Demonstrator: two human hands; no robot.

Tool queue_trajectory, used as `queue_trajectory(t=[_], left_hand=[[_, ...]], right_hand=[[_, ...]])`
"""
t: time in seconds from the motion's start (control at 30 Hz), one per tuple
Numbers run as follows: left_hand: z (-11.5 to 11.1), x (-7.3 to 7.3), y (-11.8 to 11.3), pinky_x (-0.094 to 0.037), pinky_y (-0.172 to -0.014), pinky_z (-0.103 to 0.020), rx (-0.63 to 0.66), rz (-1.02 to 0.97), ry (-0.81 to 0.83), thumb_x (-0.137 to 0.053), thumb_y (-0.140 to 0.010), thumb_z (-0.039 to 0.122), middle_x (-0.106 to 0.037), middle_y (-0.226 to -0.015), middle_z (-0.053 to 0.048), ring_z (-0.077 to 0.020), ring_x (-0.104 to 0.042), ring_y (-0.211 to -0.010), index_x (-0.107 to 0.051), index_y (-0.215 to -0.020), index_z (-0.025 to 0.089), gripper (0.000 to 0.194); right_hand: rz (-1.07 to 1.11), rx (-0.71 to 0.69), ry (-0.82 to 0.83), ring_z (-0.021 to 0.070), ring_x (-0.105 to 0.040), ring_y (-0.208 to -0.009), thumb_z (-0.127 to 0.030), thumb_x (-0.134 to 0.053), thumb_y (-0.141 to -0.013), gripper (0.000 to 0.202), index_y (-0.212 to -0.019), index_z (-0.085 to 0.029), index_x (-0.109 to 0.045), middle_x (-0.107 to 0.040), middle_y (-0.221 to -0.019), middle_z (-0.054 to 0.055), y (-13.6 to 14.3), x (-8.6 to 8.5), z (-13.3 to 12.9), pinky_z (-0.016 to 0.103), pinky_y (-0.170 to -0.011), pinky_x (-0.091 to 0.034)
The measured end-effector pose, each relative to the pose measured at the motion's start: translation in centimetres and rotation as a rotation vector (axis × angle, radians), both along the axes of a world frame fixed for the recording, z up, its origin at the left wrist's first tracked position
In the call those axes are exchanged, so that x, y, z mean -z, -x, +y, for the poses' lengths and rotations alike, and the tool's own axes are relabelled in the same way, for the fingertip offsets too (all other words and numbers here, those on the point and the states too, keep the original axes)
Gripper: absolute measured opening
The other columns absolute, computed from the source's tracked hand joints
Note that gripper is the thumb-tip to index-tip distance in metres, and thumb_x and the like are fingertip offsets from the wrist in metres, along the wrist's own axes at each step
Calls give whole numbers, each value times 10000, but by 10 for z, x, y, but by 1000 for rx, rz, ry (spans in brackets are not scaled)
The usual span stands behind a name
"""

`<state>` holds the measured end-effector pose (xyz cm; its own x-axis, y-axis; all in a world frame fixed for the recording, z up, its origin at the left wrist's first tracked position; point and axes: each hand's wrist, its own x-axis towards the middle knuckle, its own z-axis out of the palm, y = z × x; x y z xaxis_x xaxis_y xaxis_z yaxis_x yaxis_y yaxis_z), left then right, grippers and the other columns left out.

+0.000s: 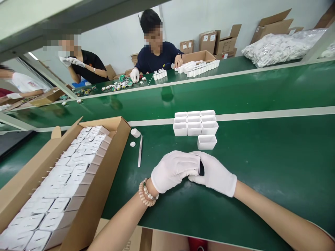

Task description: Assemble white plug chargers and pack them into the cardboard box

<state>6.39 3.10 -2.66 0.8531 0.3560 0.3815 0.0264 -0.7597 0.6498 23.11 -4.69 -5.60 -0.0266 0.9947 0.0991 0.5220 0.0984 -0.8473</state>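
Both hands wear white gloves and meet over the green table (261, 157). My left hand (176, 170) is wrapped round a small white part that is mostly hidden by the glove. My right hand (214, 173) closes on the same part from the other side, and a dark patch (201, 168) shows between the two hands. Just beyond them stands a single white open-topped case (207, 143). Behind it, several like cases (194, 129) stand together in rows. Metal tweezers (140, 151) lie left of my hands, beside two small white round pieces (135, 132).
A long cardboard box (112, 164) filled with white cases stands at the left. Across the green belt (248, 90), a person (163, 57) handles white parts. Another person (91, 66) is further left. A bag of white parts (282, 47) lies at the back right.
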Motion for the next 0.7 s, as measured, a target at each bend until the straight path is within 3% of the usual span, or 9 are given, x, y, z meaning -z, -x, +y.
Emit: queue_trajectory(t=[0.1,0.23,0.53,0.7], left_hand=[[-4,-1,-2,-564,-909,-323,-54,-23,-152,-598,-848,162,-728,-964,-36,-202,-671,-977,-698,-903,187,117],[-7,-5,-6,-567,-877,-300,-103,-92,-216,-620,-832,142,-733,-964,-12,-198,-678,-960,-710,-848,202,109],[-6,-6,-9,-563,-864,-299,-152,-87,-81,-663,-802,171,-745,-938,-19,-183,-674,-948,-744,-846,204,97],[-5,-7,-10,-567,-835,-274,-136,-74,-133,-669,-796,163,-748,-901,-7,-171,-672,-925,-745,-792,208,88]], right_hand=[[16,-18,-15,259,-613,-996,-258,-730,-641,491,-1101,-226,-560,-654,-1086,57,0,-1,1,442,-883,-484],[5,-23,-35,244,-625,-929,-244,-721,-651,412,-1035,-218,-575,-666,-1016,45,0,-3,0,417,-835,-497],[-23,-9,9,245,-614,-887,-266,-730,-659,380,-1003,-203,-580,-658,-963,47,-1,-4,0,400,-782,-495],[-32,-20,12,245,-608,-913,-277,-731,-670,417,-1049,-203,-574,-653,-1006,49,-2,-3,0,408,-810,-492]])
